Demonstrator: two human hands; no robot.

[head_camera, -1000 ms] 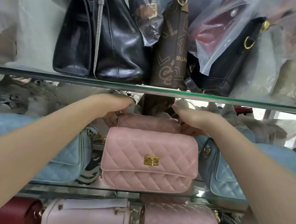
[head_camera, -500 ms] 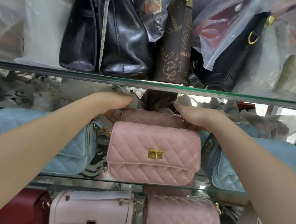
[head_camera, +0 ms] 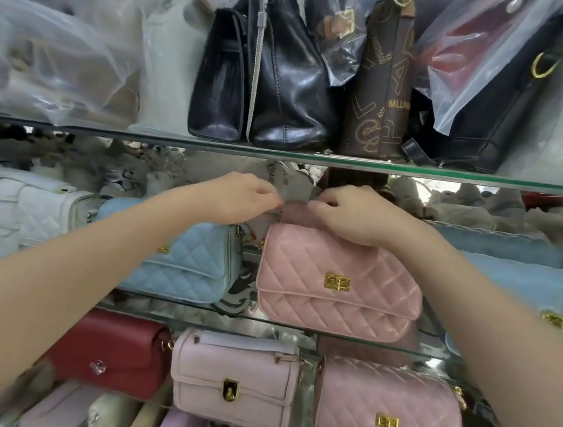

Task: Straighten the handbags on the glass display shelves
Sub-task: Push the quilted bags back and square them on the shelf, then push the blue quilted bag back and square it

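**Gently does it: soft bags, tight shelf**

Both hands reach over the pink bag (head_camera: 381,285), which stands slightly askew on the middle shelf (head_camera: 296,325). The left hand (head_camera: 247,196) and right hand (head_camera: 353,217), fingers curled, pinch a grey sheet (head_camera: 295,194) just above the rear bag (head_camera: 295,215); whether it is a tag or wrapping is unclear. The quilted bags look light, soft-sided and a little slick, so they are likely best squared by the top edge or both ends, not the clasp (head_camera: 337,282). The left blue bag (head_camera: 182,265) and right blue bag (head_camera: 520,288) crowd either side, and the upper shelf (head_camera: 278,157) sits close above the knuckles.
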